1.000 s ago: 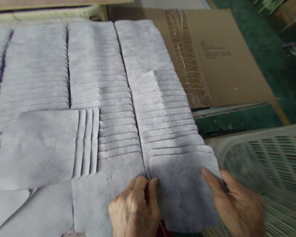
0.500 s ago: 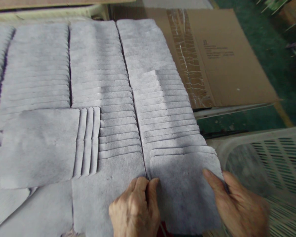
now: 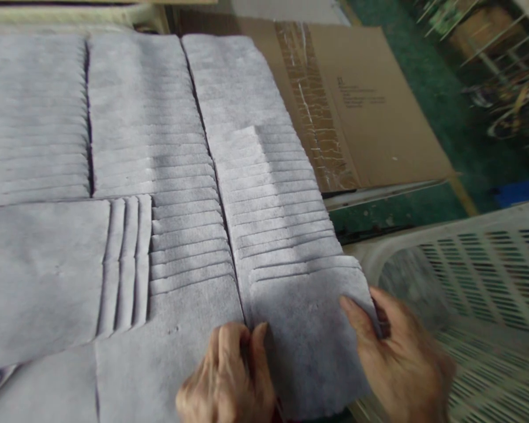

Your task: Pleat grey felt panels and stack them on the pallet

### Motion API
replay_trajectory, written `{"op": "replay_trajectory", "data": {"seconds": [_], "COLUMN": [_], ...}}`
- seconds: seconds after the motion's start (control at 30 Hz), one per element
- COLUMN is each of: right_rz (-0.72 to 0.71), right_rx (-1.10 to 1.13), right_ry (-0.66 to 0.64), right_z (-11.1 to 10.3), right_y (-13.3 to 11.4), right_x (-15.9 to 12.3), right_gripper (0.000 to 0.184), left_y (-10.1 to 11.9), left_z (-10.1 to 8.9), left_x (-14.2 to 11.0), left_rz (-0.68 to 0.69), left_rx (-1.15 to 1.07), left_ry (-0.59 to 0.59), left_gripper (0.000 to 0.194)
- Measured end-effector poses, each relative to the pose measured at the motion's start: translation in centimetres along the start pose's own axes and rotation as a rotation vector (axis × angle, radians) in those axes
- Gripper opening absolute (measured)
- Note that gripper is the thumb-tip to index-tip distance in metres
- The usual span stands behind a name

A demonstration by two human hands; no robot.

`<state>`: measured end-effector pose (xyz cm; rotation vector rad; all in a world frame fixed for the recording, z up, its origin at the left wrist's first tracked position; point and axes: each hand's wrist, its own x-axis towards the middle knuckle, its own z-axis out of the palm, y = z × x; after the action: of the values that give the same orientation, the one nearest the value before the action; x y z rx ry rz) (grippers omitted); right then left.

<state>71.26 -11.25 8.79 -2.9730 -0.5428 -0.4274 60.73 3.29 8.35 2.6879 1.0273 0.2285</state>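
Note:
Rows of overlapping grey felt sheets cover the work surface. The nearest sheet of the right-hand row lies between my hands. My left hand pinches its left edge, fingers curled together. My right hand grips its right edge, thumb on top and fingers tucked underneath. A second row of grey sheets runs just left of it, and a sideways stack lies at the near left.
A flattened cardboard box lies beyond the right row. A white slatted plastic basket stands at the right, close to my right hand. Green floor shows past the cardboard, with clutter at the far right.
The view has shifted right, so everything sits further left in frame. Both hands keep their hold on the nearest sheet's edges; the right hand has slid slightly inward.

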Motion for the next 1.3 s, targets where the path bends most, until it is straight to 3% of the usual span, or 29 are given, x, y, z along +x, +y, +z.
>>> {"op": "replay_trajectory", "data": {"seconds": [0.23,0.3,0.47,0.57,0.8,1.0,1.3], "right_rz": [-0.093,-0.045,0.162,0.225,0.270,0.278,0.333], "right_rx": [0.115,0.213,0.402,0.415,0.436,0.439,0.476], "right_ry": [0.167,0.087,-0.308,-0.406,-0.420,-0.394,-0.430], "right_z": [-0.1,-0.4,-1.3,-1.6,-1.9,-1.6,-1.4], "right_y": [-0.1,-0.1,0.3,0.7,0.4,0.4,-1.0], "right_x": [-0.4,-0.2,1.4,2.4,3.0,2.9,3.0], "right_gripper": [0.016,0.015,0.035,0.031,0.025,0.023,0.023], "left_y": [0.6,0.5,0.4,0.4,0.0,-0.6,-0.7], "left_z": [-0.2,-0.2,0.0,0.1,0.1,0.5,0.4], "left_x": [0.5,0.5,0.3,0.2,-0.1,0.0,0.1], "left_rz": [0.077,0.089,0.074,0.077,0.184,0.292,0.327], "left_rx": [0.061,0.057,-0.016,-0.111,-0.205,-0.260,-0.227], "left_ry": [0.096,0.092,0.089,0.120,0.223,0.215,0.210], "left_gripper": [0.007,0.008,0.006,0.004,0.015,0.025,0.030]}}
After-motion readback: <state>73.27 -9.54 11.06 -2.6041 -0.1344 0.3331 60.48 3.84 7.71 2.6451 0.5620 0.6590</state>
